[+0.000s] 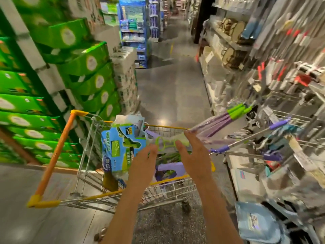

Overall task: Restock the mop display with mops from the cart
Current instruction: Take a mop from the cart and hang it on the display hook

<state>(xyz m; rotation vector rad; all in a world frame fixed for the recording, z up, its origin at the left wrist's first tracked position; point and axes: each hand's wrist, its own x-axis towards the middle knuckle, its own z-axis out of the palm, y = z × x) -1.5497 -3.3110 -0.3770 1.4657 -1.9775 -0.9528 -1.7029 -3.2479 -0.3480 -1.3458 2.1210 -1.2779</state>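
Grey floor (172, 95) ran down a store aisle, with stacked green boxes (84, 81) on one side and a blurred rack (284, 131) of hanging goods on the other. One wire cart (88, 184) with yellow rails stood between them. One mop (216, 120), purple strands under a green clamp, stuck out of the cart toward the rack; more lay packed inside, count unclear. Two hands reached over the cart: the left hand (144, 166) and right hand (191, 155) each had a loose, spread grip holding nothing.
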